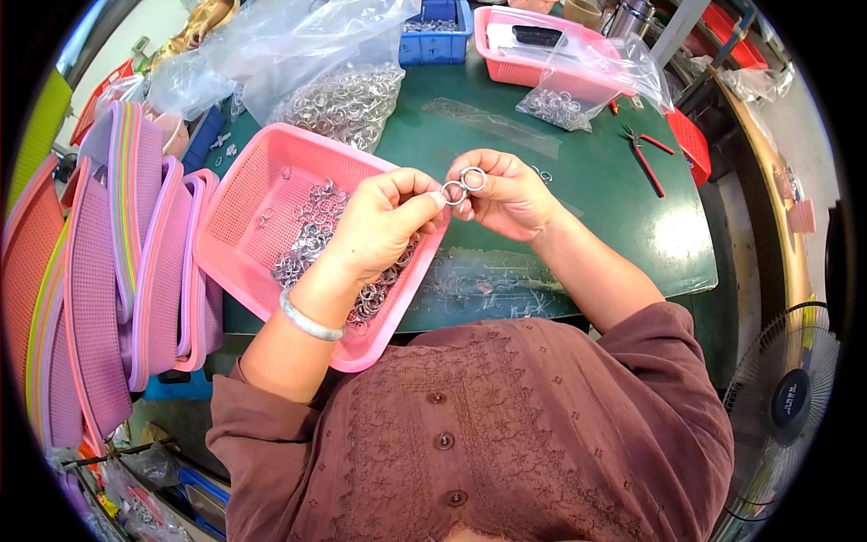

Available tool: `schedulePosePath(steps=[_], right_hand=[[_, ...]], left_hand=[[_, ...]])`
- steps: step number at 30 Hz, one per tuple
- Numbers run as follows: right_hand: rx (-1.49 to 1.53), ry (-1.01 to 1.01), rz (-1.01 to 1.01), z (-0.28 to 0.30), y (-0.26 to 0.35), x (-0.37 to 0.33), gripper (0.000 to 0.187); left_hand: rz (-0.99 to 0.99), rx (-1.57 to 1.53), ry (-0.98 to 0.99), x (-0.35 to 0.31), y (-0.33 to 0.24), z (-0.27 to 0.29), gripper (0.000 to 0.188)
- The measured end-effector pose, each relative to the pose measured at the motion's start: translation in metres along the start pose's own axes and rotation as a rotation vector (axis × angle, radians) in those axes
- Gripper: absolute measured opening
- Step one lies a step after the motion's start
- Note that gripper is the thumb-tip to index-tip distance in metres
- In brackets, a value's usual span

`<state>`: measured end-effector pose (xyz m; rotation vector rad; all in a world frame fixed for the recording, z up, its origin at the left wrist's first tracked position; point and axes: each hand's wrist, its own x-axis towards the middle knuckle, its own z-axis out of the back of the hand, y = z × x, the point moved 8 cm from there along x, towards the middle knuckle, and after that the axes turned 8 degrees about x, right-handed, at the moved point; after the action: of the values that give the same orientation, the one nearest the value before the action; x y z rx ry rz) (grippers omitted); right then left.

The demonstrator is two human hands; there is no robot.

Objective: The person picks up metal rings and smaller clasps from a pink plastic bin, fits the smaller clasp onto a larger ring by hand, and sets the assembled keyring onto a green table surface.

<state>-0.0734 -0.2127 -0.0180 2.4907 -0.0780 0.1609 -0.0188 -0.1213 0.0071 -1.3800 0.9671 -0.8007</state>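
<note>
Two silver metal rings meet between my hands, above the right rim of a pink perforated basket (237, 237). My left hand (384, 221) pinches the lower ring (452, 192) between thumb and fingertips. In my right hand (513, 191), the upper ring (473, 178) is gripped by thumb and forefinger. The rings overlap; whether they are linked I cannot tell. Beneath my left hand and wrist, the basket holds a heap of small metal ring pieces (316, 230), partly hidden by that arm.
Stacked purple and pink baskets (95, 298) stand at left. Behind are a clear bag of metal rings (348, 104), a blue bin (435, 45) and a pink basket (506, 68) with a smaller bag (555, 107). Red-handled pliers (647, 163) lie on the green table (650, 244); a fan (786, 406) stands at right.
</note>
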Motion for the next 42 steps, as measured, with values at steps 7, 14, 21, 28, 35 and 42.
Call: schedulePosePath(steps=[7, 14, 21, 28, 35, 42], right_hand=[[-0.063, -0.023, 0.016, -0.011, 0.002, 0.004, 0.015], [-1.459, -0.037, 0.439, -0.046, 0.042, -0.002, 0.024], [-2.081, -0.441, 0.139, 0.057, 0.114, -0.045, 0.021], [-1.928, -0.432, 0.017, 0.082, 0.096, -0.060, 0.041], [-1.768, -0.515, -0.018, 0.097, 0.098, -0.059, 0.031], [-1.600, -0.571, -0.174, 0.106, 0.100, -0.055, 0.021]], left_hand=[[-0.124, 0.085, -0.255, 0.004, -0.001, 0.027, 0.008], [-0.233, 0.152, -0.477, -0.005, -0.012, 0.053, 0.012], [-0.192, 0.159, -0.395, 0.000, -0.011, 0.040, 0.010], [-0.168, 0.218, -0.343, 0.003, -0.002, 0.041, 0.011], [-0.160, 0.247, -0.328, 0.004, -0.001, 0.038, 0.011], [-0.145, 0.251, -0.314, 0.005, 0.001, 0.037, 0.012]])
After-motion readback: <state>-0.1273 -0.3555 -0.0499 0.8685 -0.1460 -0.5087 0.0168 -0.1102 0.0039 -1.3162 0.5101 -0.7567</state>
